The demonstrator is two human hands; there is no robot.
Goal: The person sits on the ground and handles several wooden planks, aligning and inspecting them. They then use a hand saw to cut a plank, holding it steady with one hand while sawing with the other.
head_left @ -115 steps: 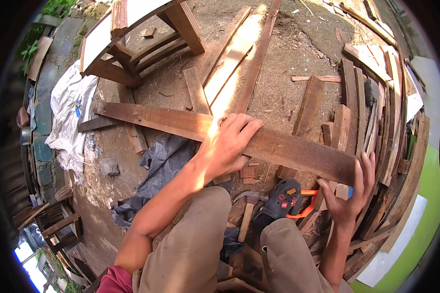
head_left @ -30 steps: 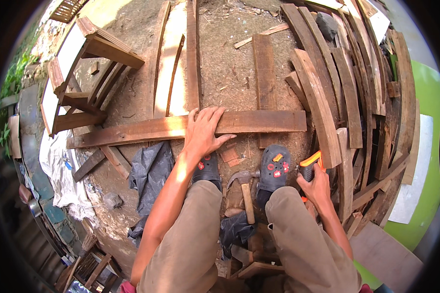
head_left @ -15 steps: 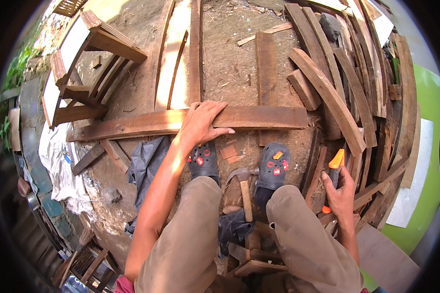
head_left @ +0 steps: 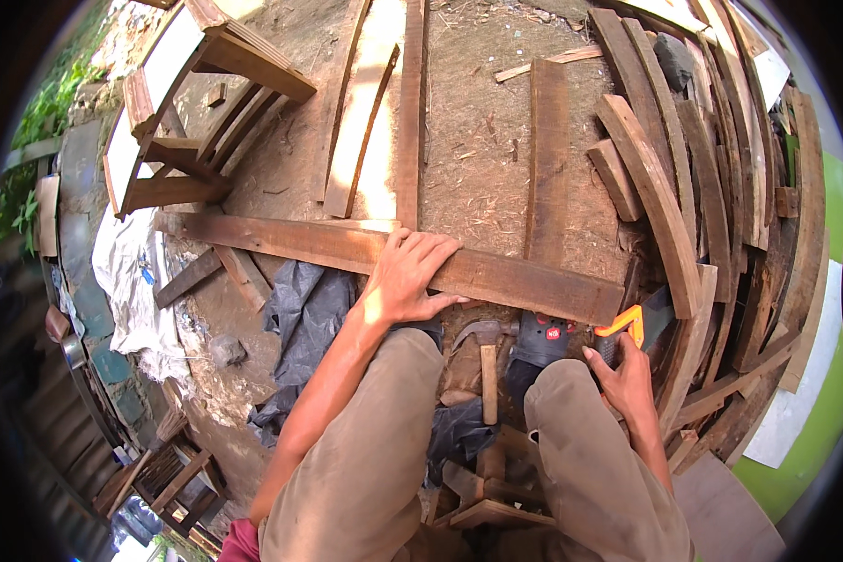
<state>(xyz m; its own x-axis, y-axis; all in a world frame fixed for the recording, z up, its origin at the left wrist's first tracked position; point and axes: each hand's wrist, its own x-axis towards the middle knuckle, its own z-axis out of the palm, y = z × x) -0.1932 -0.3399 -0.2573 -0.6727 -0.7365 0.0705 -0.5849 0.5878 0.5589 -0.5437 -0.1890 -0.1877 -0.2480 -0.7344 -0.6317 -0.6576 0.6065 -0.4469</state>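
A long brown wooden plank [head_left: 300,242] lies across in front of my knees, its right end nearer to me than its left. My left hand [head_left: 409,276] grips its middle, fingers laid over the top and thumb along the near side. Close to the plank's right end, my right hand [head_left: 626,373] is wrapped round the orange and dark grey handle of a handsaw [head_left: 628,323]. Part of the saw's blade shows beyond the handle; the rest is hidden among the boards. A hammer [head_left: 489,379] with a wooden handle lies between my feet.
Stacked boards [head_left: 712,187] crowd the right side. Several planks [head_left: 547,159] lie on the ground ahead. A partly built wooden frame [head_left: 183,155] stands at the far left, near a white sack [head_left: 131,281]. Dark plastic sheeting [head_left: 309,314] lies beside my left forearm.
The plank has turned, its right end swinging toward me and its left end away. My right hand has brought the handsaw up close to that right end. My left hand still grips the plank.
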